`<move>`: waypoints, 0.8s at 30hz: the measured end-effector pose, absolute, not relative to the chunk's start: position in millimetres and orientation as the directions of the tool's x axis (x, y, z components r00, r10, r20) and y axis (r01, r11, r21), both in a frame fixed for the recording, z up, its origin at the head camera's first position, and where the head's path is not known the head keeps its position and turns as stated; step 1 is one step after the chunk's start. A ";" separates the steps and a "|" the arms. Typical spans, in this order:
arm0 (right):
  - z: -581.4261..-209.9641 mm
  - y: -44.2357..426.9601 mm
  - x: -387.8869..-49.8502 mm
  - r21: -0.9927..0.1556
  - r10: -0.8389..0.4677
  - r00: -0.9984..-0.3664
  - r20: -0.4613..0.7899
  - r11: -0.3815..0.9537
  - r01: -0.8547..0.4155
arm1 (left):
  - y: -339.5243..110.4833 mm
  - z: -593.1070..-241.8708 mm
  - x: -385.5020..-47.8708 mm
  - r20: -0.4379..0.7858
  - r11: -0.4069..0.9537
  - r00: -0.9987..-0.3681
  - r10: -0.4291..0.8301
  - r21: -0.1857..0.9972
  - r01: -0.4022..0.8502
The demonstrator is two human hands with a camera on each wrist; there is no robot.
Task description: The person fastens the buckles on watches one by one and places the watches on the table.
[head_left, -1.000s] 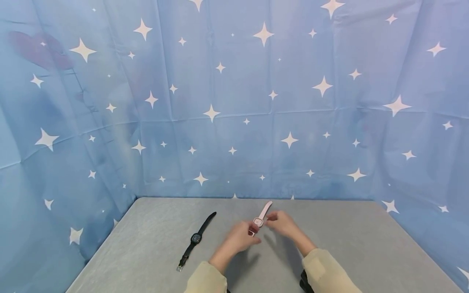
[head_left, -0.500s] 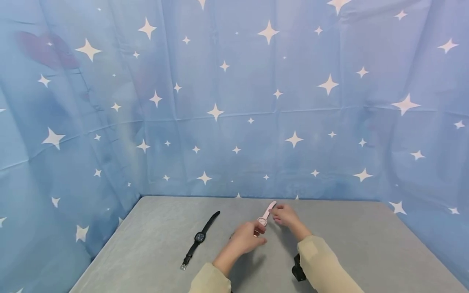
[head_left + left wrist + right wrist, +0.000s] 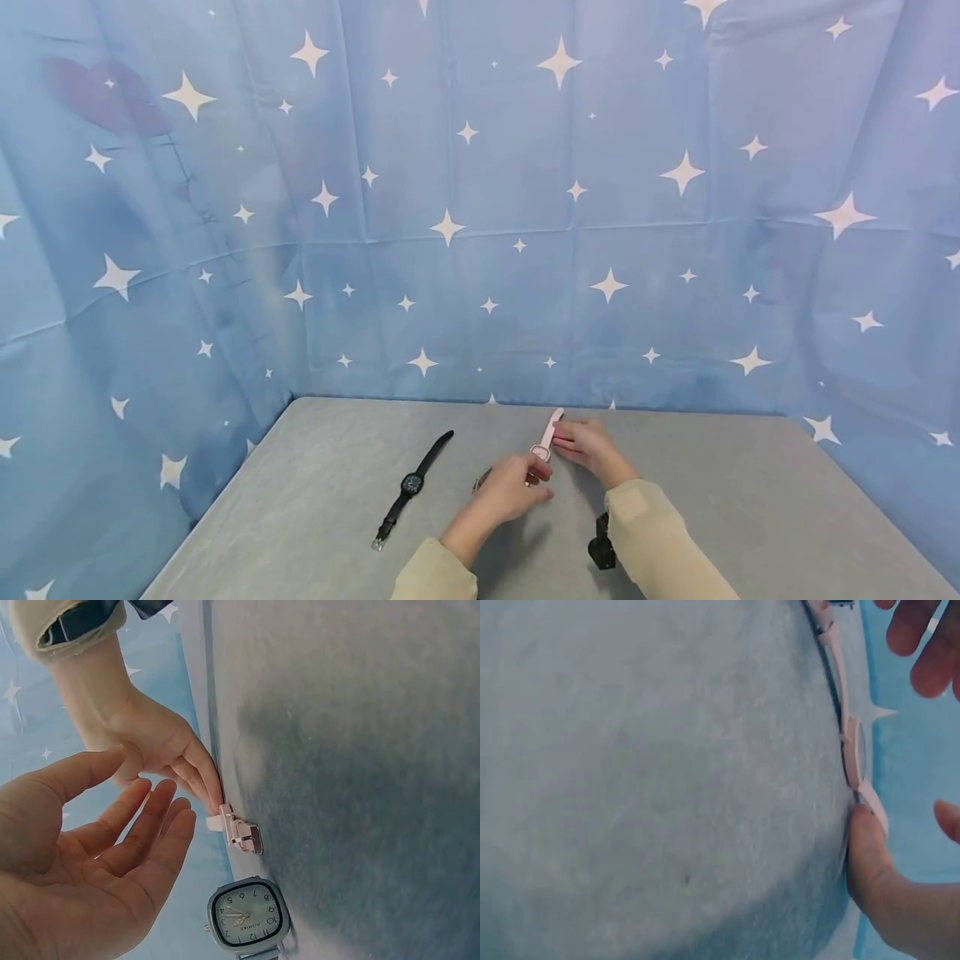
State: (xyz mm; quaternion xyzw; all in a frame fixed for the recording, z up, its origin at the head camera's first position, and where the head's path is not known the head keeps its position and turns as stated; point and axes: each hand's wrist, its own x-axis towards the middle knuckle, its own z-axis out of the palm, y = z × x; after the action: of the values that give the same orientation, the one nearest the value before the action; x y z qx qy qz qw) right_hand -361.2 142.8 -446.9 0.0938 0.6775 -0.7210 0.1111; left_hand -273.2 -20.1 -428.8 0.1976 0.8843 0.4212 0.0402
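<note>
Pink watch (image 3: pixel 540 452) on the gray table (image 3: pixel 697 500) could skid or twist if my right hand (image 3: pixel 588 447) nudges its far strap (image 3: pixel 550 427) sideways; the fingertips touch it, but I cannot tell whether they pinch. My left hand (image 3: pixel 506 490) hangs empty over its buckle end (image 3: pixel 240 834), fingers loosely bent; dropping carelessly, it could knock the silver watch (image 3: pixel 249 915) just left of the pink one. Farther left lies a black watch (image 3: pixel 412 485).
</note>
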 end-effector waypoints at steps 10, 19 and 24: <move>-444.5 132.3 -358.4 -0.965 -0.019 -0.966 -0.258 0.051 0.257 | -19.6 -429.0 -269.9 0.056 0.575 -0.923 0.381 0.768 0.284; -441.3 131.9 -351.7 -0.983 0.014 -0.989 -0.145 0.116 0.146 | -15.8 -431.9 -266.5 0.074 0.600 -0.931 0.356 0.746 0.289; -432.6 131.3 -344.8 -0.983 0.052 -0.996 -0.074 0.161 0.082 | -13.7 -434.8 -265.7 0.106 0.568 -0.920 0.378 0.758 0.321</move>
State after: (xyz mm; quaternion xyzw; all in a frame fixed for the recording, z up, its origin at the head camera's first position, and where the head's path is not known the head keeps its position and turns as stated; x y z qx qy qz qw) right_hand -344.8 131.3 -432.6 0.0441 0.7620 -0.6460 0.0115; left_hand -265.7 -13.7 -434.8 0.1973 0.8847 0.4209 0.0340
